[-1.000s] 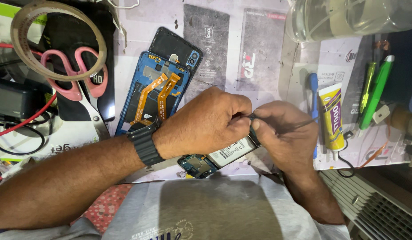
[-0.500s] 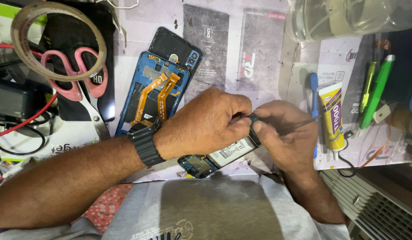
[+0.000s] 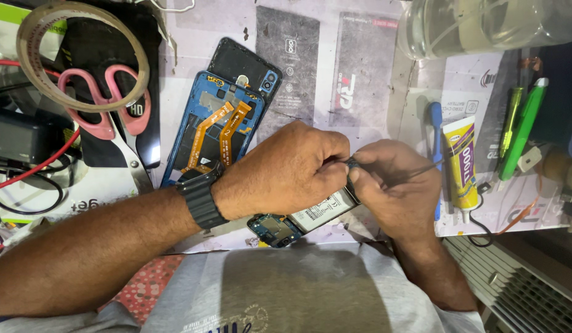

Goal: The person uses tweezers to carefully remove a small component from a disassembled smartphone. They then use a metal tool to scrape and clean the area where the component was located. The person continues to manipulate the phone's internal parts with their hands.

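Cluttered with phone parts and tools, the tabletop (image 3: 193, 37) is lying under a layer of printed paper sheets. Near its front edge, both hands are meeting over a phone board with a battery (image 3: 304, 217), which is lying flat and showing only partly below the fingers. The left hand (image 3: 286, 169), wearing a dark wristwatch (image 3: 201, 198), is curling its grip closed over the upper part of that board. The right hand (image 3: 397, 188) is pinching a thin dark tool (image 3: 415, 171) in a tight grip, its tip meeting the left fingertips just above the board; whether the tip is touching the board cannot be told.

Just beyond the left hand, a blue phone frame (image 3: 206, 132) with orange ribbon cables is lying tilted, overlapping a black back cover (image 3: 243, 65). Further left, pink-handled scissors (image 3: 107, 120) are resting on a dark slab, with a roll of clear tape (image 3: 33, 80) lying over the handles and red and black wires trailing beside them. To the right of the right hand, a yellow glue tube (image 3: 461, 163) is lying next to a blue tool (image 3: 435, 120), and green pens (image 3: 523, 129) are lying a little further off. A clear plastic bag (image 3: 483, 24) is sitting at the far right corner.
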